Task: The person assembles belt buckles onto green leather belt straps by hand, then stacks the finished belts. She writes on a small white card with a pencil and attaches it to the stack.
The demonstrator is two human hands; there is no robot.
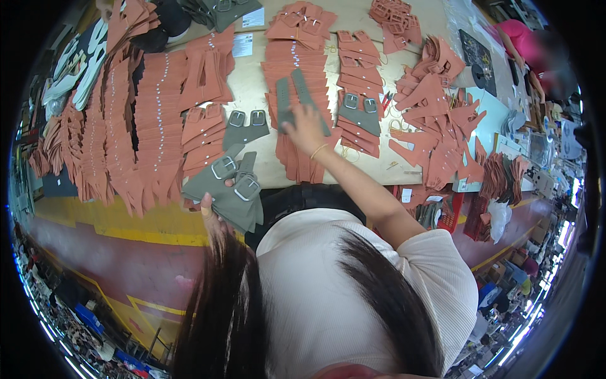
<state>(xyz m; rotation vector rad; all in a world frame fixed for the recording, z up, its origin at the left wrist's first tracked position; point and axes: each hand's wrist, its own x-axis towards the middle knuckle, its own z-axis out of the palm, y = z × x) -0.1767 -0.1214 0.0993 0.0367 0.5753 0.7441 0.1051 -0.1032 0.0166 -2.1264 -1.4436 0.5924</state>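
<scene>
My left hand [218, 218] is closed on a bundle of grey-green fabric or leather pieces with silver buckles [246, 187], held at the table's near edge. Its thumb shows in front; other fingers are partly hidden behind the pieces. My right hand [307, 129] reaches over the table, fingers stretched out, touching a grey-green two-strap piece [304, 88]. That piece lies on a long overlapping stack of terracotta pieces [297, 158]. One grey-green buckled piece [243, 131] rests between my hands, and another [360, 114] lies right of my right hand on terracotta buckled pieces.
Long rows of terracotta pieces [161, 126] cover the table's left side. A loose heap of them [435, 120] lies at the right. White straps [91, 63] sit at far left. A person in a pink top [524, 41] is at far right. Red crates [450, 215] stand below the edge.
</scene>
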